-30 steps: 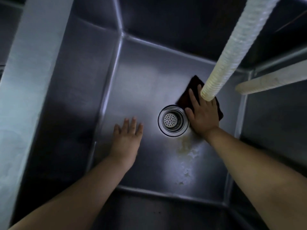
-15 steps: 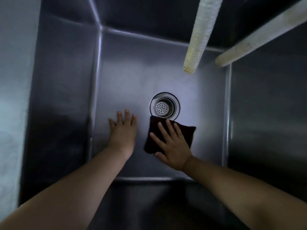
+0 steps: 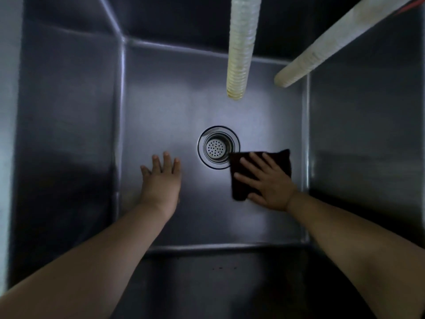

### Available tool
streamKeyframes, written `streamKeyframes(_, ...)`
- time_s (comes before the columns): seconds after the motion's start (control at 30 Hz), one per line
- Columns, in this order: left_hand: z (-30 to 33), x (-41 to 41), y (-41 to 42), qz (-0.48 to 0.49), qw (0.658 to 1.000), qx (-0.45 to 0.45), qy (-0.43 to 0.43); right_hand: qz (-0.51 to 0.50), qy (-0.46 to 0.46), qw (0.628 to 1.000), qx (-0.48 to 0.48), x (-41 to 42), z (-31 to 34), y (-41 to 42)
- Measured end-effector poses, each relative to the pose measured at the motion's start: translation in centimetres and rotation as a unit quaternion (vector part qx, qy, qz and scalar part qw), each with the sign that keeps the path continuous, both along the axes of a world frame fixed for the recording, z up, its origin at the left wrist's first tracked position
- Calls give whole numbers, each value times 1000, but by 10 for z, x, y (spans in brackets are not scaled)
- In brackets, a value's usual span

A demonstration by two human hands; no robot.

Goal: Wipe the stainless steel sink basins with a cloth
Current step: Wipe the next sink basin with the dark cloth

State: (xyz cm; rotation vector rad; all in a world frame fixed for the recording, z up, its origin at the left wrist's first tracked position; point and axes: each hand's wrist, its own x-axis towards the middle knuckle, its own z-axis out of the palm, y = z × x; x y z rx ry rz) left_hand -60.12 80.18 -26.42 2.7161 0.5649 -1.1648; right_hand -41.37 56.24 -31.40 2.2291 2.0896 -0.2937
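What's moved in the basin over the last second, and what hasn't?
The right hand slid the dark cloth from beyond the drain, across the stained patch below it, to the drain's lower right, flat on it throughout. The stain no longer shows. The left hand stayed flat on the basin floor, left of the drain. Both hoses hang as before.

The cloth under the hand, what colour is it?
Dark, near black; the cloth shows best in the head view.

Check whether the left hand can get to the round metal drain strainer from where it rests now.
Probably yes. The left hand lies flat on the basin floor just left of the round metal drain strainer, bare steel between them. The dark cloth under the right hand overlaps only the strainer's right rim.
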Motion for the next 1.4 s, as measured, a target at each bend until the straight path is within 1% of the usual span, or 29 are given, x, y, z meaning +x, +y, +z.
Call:
streamKeyframes(0.07,-1,1,-1,2,1000,8,-3,-85,-14,996,-15,25,2,16)
streamKeyframes(0.17,-4,1,-3,9,1000,21,-7,-200,-13,979,-36,54,4,51)
streamKeyframes(0.23,-6,0,-4,10,1000,24,-4,-253,-17,966,-41,67,4,82)
streamKeyframes(0.3,-8,0,-4,10,1000,29,-3,-283,-16,959,-29,71,3,115)
streamKeyframes(0.4,-10,1,-5,14,999,32,-2,-285,9,958,19,62,0,163)
streamKeyframes(0.47,-12,1,-6,16,999,37,-4,-272,22,962,27,52,-4,195)
streamKeyframes(0.57,-14,0,-7,22,999,36,-2,-234,14,972,-10,32,-15,239)
streamKeyframes(0.7,-13,3,-8,28,999,40,17,-172,39,984,-34,18,-29,269)
streamKeyframes(0.77,-12,5,-8,33,999,38,21,-137,21,990,-26,31,-26,269)
streamKeyframes(0.83,-11,8,-9,38,998,40,23,-118,2,993,7,50,-19,262)
streamKeyframes(0.9,-11,9,-11,38,998,44,24,-138,12,989,48,72,-12,245)
streamKeyframes(0.97,-9,10,-13,37,998,48,23,-168,30,984,60,95,-9,221)
streamKeyframes(1.1,-7,9,-13,28,998,53,28,-215,2,976,20,135,-4,168)
streamKeyframes(1.2,-5,11,-13,27,998,55,30,-266,-8,964,26,148,2,135)
streamKeyframes(1.3,-5,11,-14,22,998,56,35,-319,-39,947,-1,140,3,111)
streamKeyframes(1.4,-4,9,-12,16,998,52,41,-350,-39,936,-21,109,3,93)
